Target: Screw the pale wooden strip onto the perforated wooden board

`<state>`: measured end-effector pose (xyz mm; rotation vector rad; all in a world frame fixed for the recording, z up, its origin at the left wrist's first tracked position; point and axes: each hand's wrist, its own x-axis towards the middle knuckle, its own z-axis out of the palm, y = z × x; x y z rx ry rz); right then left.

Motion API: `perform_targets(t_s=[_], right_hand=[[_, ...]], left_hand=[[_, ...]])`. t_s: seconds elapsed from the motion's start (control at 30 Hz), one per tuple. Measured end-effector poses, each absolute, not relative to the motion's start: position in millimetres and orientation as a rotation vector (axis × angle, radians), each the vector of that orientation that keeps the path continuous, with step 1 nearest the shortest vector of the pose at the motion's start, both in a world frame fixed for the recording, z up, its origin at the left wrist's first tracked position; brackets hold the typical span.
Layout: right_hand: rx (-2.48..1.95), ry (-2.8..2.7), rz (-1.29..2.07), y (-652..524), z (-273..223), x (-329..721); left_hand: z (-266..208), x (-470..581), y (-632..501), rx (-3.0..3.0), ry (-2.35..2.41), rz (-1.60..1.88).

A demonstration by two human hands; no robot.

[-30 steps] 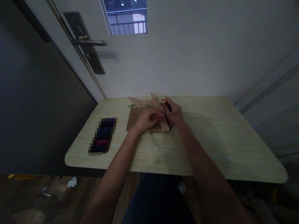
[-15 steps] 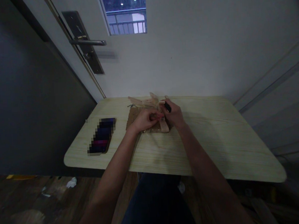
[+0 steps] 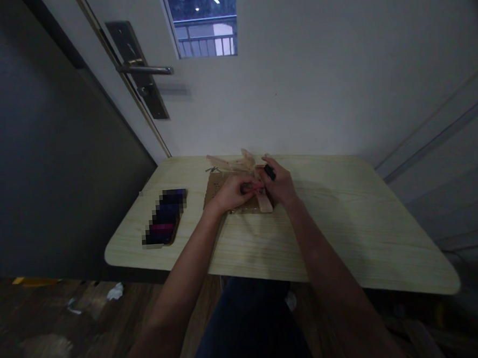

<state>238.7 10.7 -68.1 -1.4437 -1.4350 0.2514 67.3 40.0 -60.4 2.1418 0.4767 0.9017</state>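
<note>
A brown cardboard piece (image 3: 212, 190) with rows of small dark holes lies on the table, partly beneath my hands. My left hand (image 3: 232, 194) rests over it, its fingers curled in a pinch near a small reddish spot whose kind I cannot tell. Close beside it, my right hand (image 3: 282, 187) is closed around a small black object (image 3: 270, 171). Between the hands a pale flat strip (image 3: 264, 202) lies over the cardboard's right end. Crumpled, pale see-through film (image 3: 232, 162) sits just behind the cardboard.
A phone (image 3: 164, 218) with a blurred screen lies left on the light wooden table (image 3: 346, 215). Behind the table stands a white door with a metal handle (image 3: 147, 70) and a small window (image 3: 205, 27). Crumpled white paper (image 3: 115, 291) is on the floor.
The whole view has shifted slightly. My right hand and the black object have tilted a little; my left hand keeps its pinch in the same place on the cardboard.
</note>
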Motion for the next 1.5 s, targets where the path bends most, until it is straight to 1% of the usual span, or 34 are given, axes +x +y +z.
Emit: perform_targets(t_s=[0.1,0.2,0.33,0.43,0.7,1.2,1.5], right_hand=[[-1.445,-1.324,0.218,9,-61,245],[-1.346,-1.253,0.277,9,-53,254],[-0.959,-1.129,0.509,3,-40,258],[-0.789,-1.143,0.571,-5,-31,254],[-0.761,-1.292,0.562,-13,-29,236],[-0.745,-1.328,0.572,-15,-29,229],[-0.762,-1.455,0.458,-14,-30,235]], left_hand=[[-61,66,39,2.095,0.462,0.906],[-62,65,38,2.071,0.456,0.881],[-60,66,36,2.084,0.498,0.9],[-58,68,34,2.125,0.569,0.945],[-56,70,36,2.197,0.573,0.903],[-58,70,38,2.243,0.583,0.897],[-54,69,36,2.241,0.582,0.887]])
